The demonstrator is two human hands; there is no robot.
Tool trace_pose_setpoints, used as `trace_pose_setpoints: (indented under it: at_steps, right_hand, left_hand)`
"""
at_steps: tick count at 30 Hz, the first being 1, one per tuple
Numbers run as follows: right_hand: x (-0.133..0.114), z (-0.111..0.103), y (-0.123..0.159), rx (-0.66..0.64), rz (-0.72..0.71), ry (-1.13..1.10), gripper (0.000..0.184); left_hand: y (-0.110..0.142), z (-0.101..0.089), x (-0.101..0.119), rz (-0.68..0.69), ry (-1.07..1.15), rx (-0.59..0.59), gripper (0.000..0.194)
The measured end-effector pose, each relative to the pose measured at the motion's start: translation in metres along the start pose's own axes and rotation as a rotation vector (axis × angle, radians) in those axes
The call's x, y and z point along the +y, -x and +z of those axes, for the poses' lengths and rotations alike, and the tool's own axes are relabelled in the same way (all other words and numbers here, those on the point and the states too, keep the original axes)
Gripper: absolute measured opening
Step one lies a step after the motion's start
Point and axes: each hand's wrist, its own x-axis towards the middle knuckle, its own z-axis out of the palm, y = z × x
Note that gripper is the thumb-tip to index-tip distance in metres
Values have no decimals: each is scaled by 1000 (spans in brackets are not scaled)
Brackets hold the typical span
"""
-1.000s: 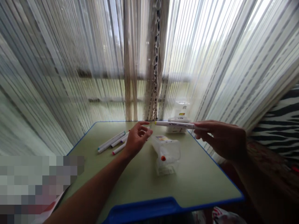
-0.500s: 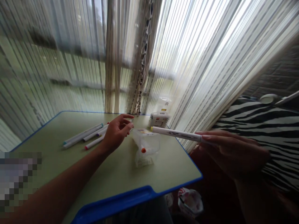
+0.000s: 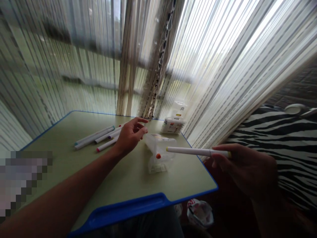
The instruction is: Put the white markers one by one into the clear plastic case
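Observation:
A white marker [image 3: 189,151] with yellow ends is gripped by my right hand [image 3: 247,165], between thumb and fingers. It lies nearly level, its far end pointing left in front of a clear plastic box [image 3: 151,142]. An orange-tipped marker [image 3: 158,156] shows its end at the near side of that box. My left hand [image 3: 131,134] hovers at the box's left side, thumb and fingers apart; whether it touches the box I cannot tell. Several white markers [image 3: 91,137] with coloured ends lie on the table left of this hand, partly hidden behind it.
The pale table [image 3: 119,185] has a blue rim and a blue tray edge [image 3: 128,206] at the front. A second clear case [image 3: 173,125] packed with markers stands at the back. A plastic bag [image 3: 200,213] sits on the floor. Sheer curtains [image 3: 210,66] hang behind.
My right hand has turned the marker, so its near yellow end now shows and its printing no longer does. The left hand has stayed beside the box. The view has shifted slightly.

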Motion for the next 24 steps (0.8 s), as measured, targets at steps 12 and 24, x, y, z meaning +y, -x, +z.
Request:
trace_pose_setpoints:
  at_steps: [12, 24]
  right_hand:
    - [-18, 47, 2, -69, -196, 260, 16]
    - [-26, 79, 1, -227, -311, 226, 15]
  left_hand:
    - [1, 3, -6, 0, -73, -39, 22]
    - [2, 4, -5, 30, -105, -51, 15]
